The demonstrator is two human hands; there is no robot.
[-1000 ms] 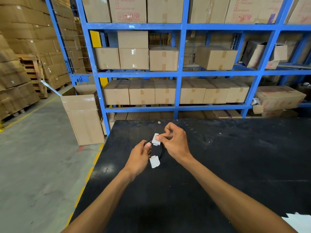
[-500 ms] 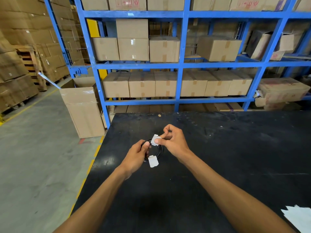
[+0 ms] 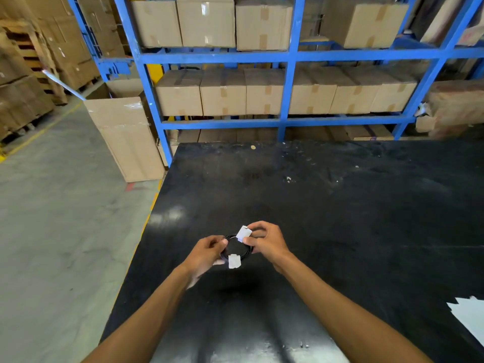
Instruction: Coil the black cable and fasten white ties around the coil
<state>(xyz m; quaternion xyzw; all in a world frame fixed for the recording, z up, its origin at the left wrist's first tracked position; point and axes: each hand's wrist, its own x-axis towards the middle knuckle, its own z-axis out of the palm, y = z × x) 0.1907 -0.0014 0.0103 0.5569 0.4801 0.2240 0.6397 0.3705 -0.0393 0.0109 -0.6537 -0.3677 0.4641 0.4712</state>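
A small coil of black cable point(image 3: 245, 251) is held just above the black table point(image 3: 340, 218), between both hands. My left hand point(image 3: 207, 254) grips the coil's left side. My right hand point(image 3: 265, 241) pinches a white tie point(image 3: 243, 233) at the coil's top right edge. A second white tie point(image 3: 234, 261) is wrapped on the coil's lower edge. Part of the coil is hidden behind my fingers.
White paper sheets point(image 3: 470, 314) lie at the table's right edge. Behind the table stands a blue rack point(image 3: 288, 121) full of cardboard boxes. An open tall carton point(image 3: 125, 134) stands on the concrete floor at the left. The table's left edge runs by a yellow floor line.
The camera tilted down, so the hands sit lower in view. The hands stay on the coil; my right hand keeps working the upper tie, and my left hand's grip shifted slightly.
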